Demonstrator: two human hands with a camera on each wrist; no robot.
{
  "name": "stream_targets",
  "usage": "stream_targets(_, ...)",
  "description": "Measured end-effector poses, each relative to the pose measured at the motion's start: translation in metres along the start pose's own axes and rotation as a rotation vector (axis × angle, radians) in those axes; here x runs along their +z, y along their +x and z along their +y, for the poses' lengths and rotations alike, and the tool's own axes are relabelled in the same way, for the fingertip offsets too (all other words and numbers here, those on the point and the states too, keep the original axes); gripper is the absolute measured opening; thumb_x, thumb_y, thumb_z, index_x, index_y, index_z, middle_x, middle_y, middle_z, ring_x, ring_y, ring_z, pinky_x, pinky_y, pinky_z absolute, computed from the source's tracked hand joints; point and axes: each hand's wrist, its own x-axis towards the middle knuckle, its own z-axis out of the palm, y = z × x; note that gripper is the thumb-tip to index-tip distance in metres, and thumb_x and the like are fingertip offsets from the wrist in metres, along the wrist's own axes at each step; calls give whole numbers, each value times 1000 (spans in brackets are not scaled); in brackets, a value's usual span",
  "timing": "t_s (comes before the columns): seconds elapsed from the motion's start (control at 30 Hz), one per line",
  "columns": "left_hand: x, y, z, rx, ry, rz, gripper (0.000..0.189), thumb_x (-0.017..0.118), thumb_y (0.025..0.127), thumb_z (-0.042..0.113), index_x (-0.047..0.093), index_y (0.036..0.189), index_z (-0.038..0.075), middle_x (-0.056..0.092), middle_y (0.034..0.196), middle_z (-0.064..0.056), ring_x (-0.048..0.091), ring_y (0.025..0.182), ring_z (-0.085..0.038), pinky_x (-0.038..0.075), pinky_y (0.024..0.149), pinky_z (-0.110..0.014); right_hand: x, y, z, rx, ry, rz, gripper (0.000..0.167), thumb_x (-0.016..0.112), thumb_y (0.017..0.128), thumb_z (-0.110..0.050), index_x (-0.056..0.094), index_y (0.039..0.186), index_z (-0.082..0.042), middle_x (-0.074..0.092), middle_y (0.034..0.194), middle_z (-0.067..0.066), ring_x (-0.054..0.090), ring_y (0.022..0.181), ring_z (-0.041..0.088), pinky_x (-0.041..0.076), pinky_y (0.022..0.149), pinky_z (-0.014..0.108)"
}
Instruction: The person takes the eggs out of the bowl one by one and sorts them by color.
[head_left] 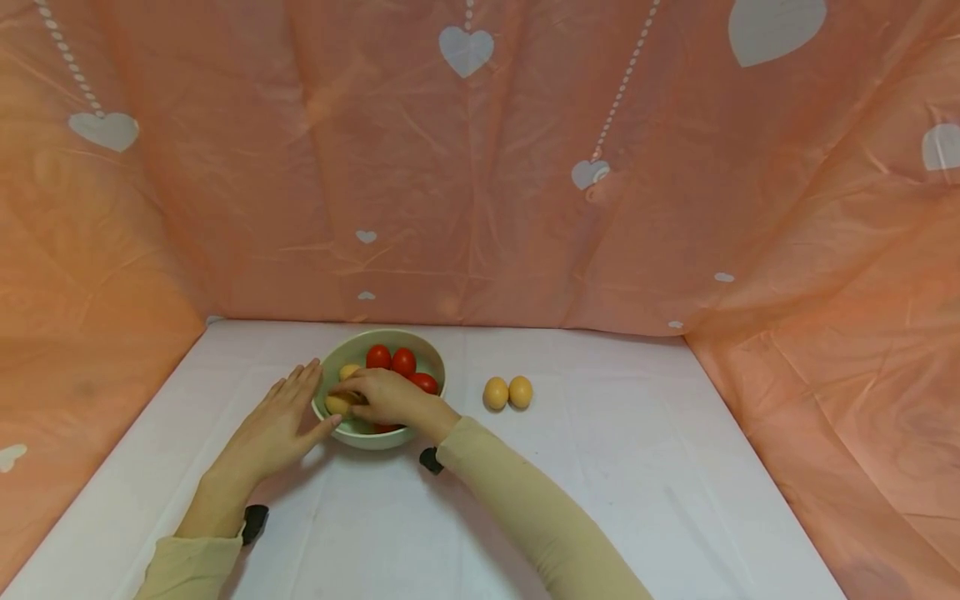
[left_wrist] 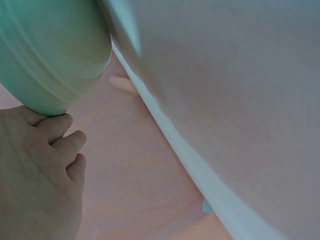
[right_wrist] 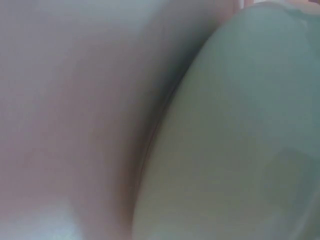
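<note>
A pale green bowl (head_left: pixel 372 442) stands on the table, with several red tomatoes (head_left: pixel 403 361) and a few yellow eggs (head_left: pixel 349 372) inside. My right hand (head_left: pixel 390 398) reaches over the near right rim into the bowl, thumb and fingers pinching a yellow egg (head_left: pixel 339 405) near the left wall. My left hand (head_left: pixel 277 429) rests against the bowl's left side, fingers extended and thumb at the near rim. The left wrist view has its fingers (left_wrist: pixel 62 142) against the bowl's outer wall (left_wrist: pixel 60 55). Only the bowl's outside (right_wrist: pixel 225 135) shows in the right wrist view.
Two more yellow eggs (head_left: pixel 507 392) lie side by side on the white tablecloth (head_left: pixel 622 467), right of the bowl. A peach curtain with pale hearts (head_left: pixel 465 200) hangs along the back and both sides of the table.
</note>
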Motion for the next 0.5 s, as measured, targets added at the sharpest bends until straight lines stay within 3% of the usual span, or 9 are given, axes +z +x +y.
stream_targets(0.17, 0, 0, 0, 1, 1, 4, 89, 61, 103, 48, 25, 159, -11, 24, 167, -28, 25, 152, -52, 19, 125, -62, 0, 0, 0, 11, 31, -12, 48, 70, 102, -24, 61, 148, -16, 70, 124, -2, 60, 105, 8, 45, 95, 11)
stream_targets(0.37, -1, 0, 1, 4, 4, 8, 89, 61, 103, 48, 26, 159, -12, 25, 167, -29, 26, 151, -52, 21, 124, -63, 2, 0, -1, 5, 43, -21, 46, 68, 103, -23, 60, 148, -14, 66, 138, 0, 60, 124, 11, 41, 108, 14)
stream_targets(0.5, -1, 0, 2, 3, 4, 10, 89, 61, 103, 48, 26, 159, -12, 25, 167, -29, 26, 151, -52, 22, 124, -63, 3, -1, -2, 2, 39, -18, 45, 67, 104, -21, 60, 147, -14, 65, 139, 1, 59, 127, 12, 39, 112, 15)
